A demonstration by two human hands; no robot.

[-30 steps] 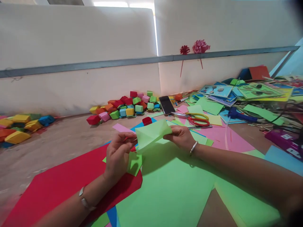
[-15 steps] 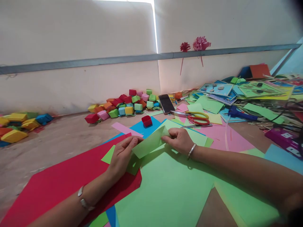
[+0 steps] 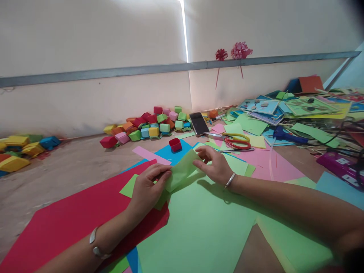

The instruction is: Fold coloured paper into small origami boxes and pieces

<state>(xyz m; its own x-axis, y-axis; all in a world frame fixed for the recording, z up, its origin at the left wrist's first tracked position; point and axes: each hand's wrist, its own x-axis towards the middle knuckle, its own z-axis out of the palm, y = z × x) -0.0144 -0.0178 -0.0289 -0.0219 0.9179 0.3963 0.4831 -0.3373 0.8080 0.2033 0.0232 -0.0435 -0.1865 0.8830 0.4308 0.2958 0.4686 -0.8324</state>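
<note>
My left hand [image 3: 148, 187] and my right hand [image 3: 213, 165] hold a folded piece of light green paper [image 3: 182, 170] between them, low over the table. The left hand pinches its near left corner; the right hand's fingers press its far right edge. Under the hands lie a large green sheet [image 3: 204, 227] and a large red sheet [image 3: 71, 223]. A small red paper box [image 3: 175, 144] stands just beyond the paper, on a blue sheet [image 3: 170, 153].
A heap of small coloured paper boxes [image 3: 150, 125] lies by the wall, with more boxes [image 3: 19, 149] at far left. A phone [image 3: 198, 123], red-and-yellow scissors [image 3: 236, 141], a blue tool [image 3: 287, 136] and piles of coloured paper [image 3: 298, 110] fill the right side. Paper flowers [image 3: 233, 53] hang on the wall rail.
Both hands lowered the green paper from mid-air down to the sheets on the table, and it is now folded narrower. My view tilted slightly downward.
</note>
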